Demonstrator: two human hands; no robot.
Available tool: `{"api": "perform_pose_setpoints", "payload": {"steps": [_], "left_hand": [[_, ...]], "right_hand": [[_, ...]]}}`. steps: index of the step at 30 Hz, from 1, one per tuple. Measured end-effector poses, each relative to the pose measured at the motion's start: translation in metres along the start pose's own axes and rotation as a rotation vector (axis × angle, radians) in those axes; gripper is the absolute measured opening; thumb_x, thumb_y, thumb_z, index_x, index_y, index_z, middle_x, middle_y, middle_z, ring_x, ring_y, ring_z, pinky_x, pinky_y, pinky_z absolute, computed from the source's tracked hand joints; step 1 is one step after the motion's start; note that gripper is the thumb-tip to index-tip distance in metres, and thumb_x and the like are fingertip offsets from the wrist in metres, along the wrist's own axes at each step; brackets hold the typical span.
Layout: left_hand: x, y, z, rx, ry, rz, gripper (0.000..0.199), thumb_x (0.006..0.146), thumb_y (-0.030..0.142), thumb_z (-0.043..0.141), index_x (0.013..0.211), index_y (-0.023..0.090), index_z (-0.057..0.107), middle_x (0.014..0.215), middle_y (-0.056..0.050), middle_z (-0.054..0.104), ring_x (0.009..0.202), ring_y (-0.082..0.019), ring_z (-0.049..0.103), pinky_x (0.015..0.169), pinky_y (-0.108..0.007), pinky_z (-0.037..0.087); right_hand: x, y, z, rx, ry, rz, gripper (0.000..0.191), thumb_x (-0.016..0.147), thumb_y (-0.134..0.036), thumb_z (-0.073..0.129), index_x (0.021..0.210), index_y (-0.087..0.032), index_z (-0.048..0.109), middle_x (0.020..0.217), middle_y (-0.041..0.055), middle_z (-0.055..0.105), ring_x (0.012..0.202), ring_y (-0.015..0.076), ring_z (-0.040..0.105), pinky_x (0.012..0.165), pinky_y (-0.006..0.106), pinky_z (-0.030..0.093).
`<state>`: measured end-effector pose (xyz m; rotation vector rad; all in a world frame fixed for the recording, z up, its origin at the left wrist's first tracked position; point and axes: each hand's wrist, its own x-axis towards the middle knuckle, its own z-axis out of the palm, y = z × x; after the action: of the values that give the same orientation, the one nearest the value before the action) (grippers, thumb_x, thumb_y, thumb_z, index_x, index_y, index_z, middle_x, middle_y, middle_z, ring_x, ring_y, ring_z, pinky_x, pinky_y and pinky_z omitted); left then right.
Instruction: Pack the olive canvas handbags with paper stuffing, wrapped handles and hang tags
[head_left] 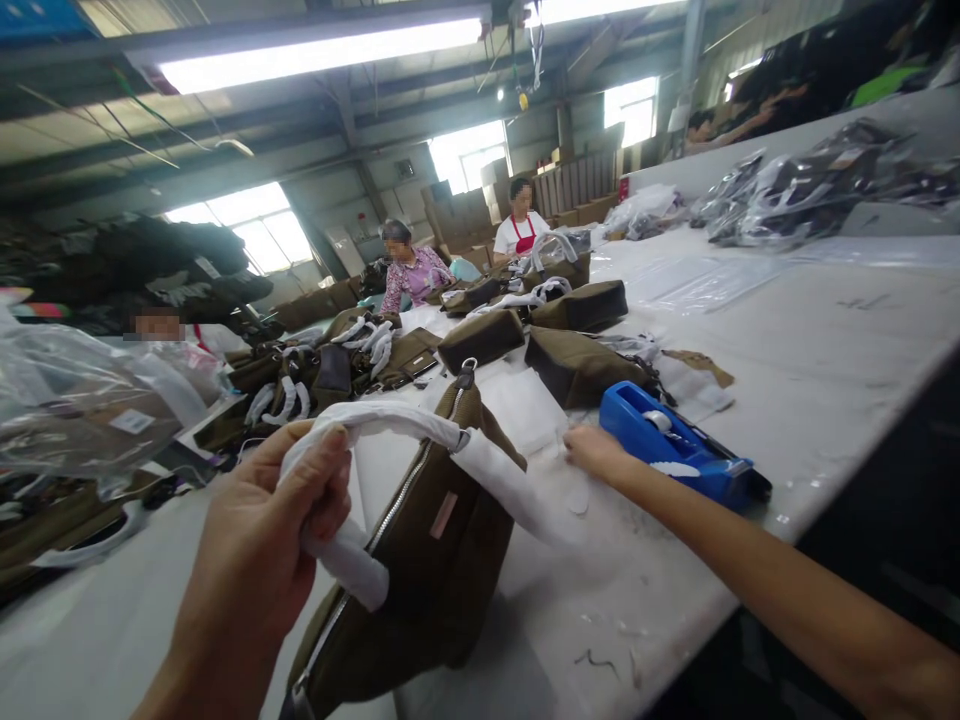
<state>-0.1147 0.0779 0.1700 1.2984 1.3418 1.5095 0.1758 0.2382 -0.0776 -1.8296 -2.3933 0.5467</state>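
Observation:
My left hand (281,530) is closed around the white-wrapped handle (397,418) of an olive-brown handbag (450,540). The bag tilts over the table, with its silver zipper along the top and a small pinkish label on its side. Farther out, my right hand (596,452) reaches to the edge of a stack of thin white sheets (525,408). Its fingers are pressed together, and what they pinch, if anything, is too small to make out. Just right of that hand sits a blue tape dispenser (667,440).
More olive handbags (577,362) with wrapped handles lie across the white table (795,370). Clear plastic bags (810,185) are piled at the back right, and a plastic-wrapped bag (97,400) stands at left. Co-workers (412,270) are along the far side.

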Motion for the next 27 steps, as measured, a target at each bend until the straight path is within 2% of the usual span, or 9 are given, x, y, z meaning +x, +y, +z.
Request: {"api": "perform_pose_setpoints", "payload": {"steps": [4, 7, 9, 12, 17, 21, 23, 24, 27], "left_hand": [[-0.002, -0.011, 0.007, 0.024, -0.031, -0.039, 0.032, 0.077, 0.041, 0.083, 0.076, 0.016, 0.062, 0.061, 0.006, 0.051, 0.042, -0.001, 0.036, 0.037, -0.010, 0.028], [-0.006, -0.020, 0.011, 0.035, -0.053, -0.063, 0.030, 0.078, 0.041, 0.081, 0.078, 0.016, 0.064, 0.062, 0.006, 0.052, 0.043, -0.002, 0.038, 0.038, -0.011, 0.029], [-0.010, -0.023, 0.013, 0.051, -0.058, -0.058, 0.030, 0.079, 0.042, 0.081, 0.084, 0.017, 0.066, 0.063, 0.006, 0.054, 0.043, -0.002, 0.039, 0.038, -0.011, 0.029], [-0.018, -0.026, 0.018, 0.106, -0.098, -0.047, 0.032, 0.080, 0.044, 0.080, 0.095, 0.019, 0.068, 0.067, 0.005, 0.058, 0.046, -0.004, 0.042, 0.040, -0.012, 0.032], [-0.028, -0.025, 0.030, 0.166, -0.171, -0.018, 0.033, 0.082, 0.046, 0.078, 0.099, 0.020, 0.068, 0.072, 0.004, 0.062, 0.049, -0.006, 0.044, 0.042, -0.015, 0.032], [-0.028, -0.021, 0.040, 0.149, -0.183, 0.010, 0.033, 0.081, 0.047, 0.077, 0.095, 0.018, 0.069, 0.073, 0.003, 0.062, 0.051, -0.007, 0.046, 0.046, -0.017, 0.035], [-0.027, -0.019, 0.045, 0.145, -0.165, 0.050, 0.033, 0.081, 0.047, 0.077, 0.093, 0.017, 0.069, 0.073, 0.003, 0.063, 0.051, -0.007, 0.046, 0.047, -0.018, 0.036], [-0.026, -0.018, 0.048, 0.146, -0.157, 0.072, 0.033, 0.081, 0.047, 0.077, 0.092, 0.017, 0.068, 0.074, 0.003, 0.063, 0.051, -0.007, 0.046, 0.047, -0.018, 0.036], [-0.028, -0.019, 0.058, 0.120, -0.166, 0.114, 0.035, 0.083, 0.049, 0.075, 0.091, 0.017, 0.067, 0.074, 0.003, 0.063, 0.052, -0.007, 0.047, 0.047, -0.018, 0.036]], "right_hand": [[-0.029, 0.011, 0.001, -0.013, -0.015, -0.153, 0.015, 0.096, -0.024, 0.065, 0.108, -0.016, 0.070, 0.115, 0.0075, 0.069, 0.099, 0.0197, 0.067, 0.088, 0.038, 0.054], [-0.048, 0.014, 0.004, 0.003, -0.037, -0.319, 0.025, 0.084, -0.011, 0.070, 0.105, -0.024, 0.076, 0.115, 0.0042, 0.071, 0.102, 0.0192, 0.067, 0.083, 0.027, 0.048], [-0.055, 0.014, 0.008, 0.003, -0.031, -0.378, 0.025, 0.078, -0.008, 0.071, 0.095, -0.025, 0.079, 0.108, 0.0036, 0.073, 0.099, 0.0204, 0.067, 0.076, 0.025, 0.045], [-0.059, 0.011, 0.016, 0.009, 0.029, -0.412, 0.018, 0.081, -0.008, 0.064, 0.078, -0.020, 0.077, 0.096, 0.0067, 0.074, 0.092, 0.0221, 0.067, 0.072, 0.027, 0.044], [-0.068, 0.001, 0.022, 0.109, 0.241, -0.419, 0.016, 0.082, -0.009, 0.061, 0.071, -0.017, 0.070, 0.085, 0.0116, 0.074, 0.085, 0.0236, 0.066, 0.086, 0.034, 0.046], [-0.079, -0.011, 0.000, 0.316, 0.538, -0.304, 0.019, 0.097, -0.025, 0.050, 0.090, -0.018, 0.067, 0.097, 0.0152, 0.073, 0.097, 0.0275, 0.066, 0.100, 0.044, 0.044], [-0.090, -0.019, -0.019, 0.453, 0.670, -0.207, 0.029, 0.104, -0.035, 0.037, 0.103, -0.018, 0.060, 0.095, 0.0143, 0.072, 0.091, 0.0260, 0.068, 0.089, 0.042, 0.051], [-0.097, -0.024, -0.029, 0.508, 0.712, -0.171, 0.034, 0.106, -0.039, 0.030, 0.107, -0.018, 0.056, 0.089, 0.0115, 0.071, 0.082, 0.0234, 0.069, 0.078, 0.038, 0.053], [-0.130, -0.042, -0.056, 0.806, 0.701, -0.149, 0.039, 0.105, -0.054, 0.031, 0.110, -0.020, 0.050, 0.071, 0.0001, 0.064, 0.049, 0.0135, 0.056, 0.046, 0.025, 0.044]]}}
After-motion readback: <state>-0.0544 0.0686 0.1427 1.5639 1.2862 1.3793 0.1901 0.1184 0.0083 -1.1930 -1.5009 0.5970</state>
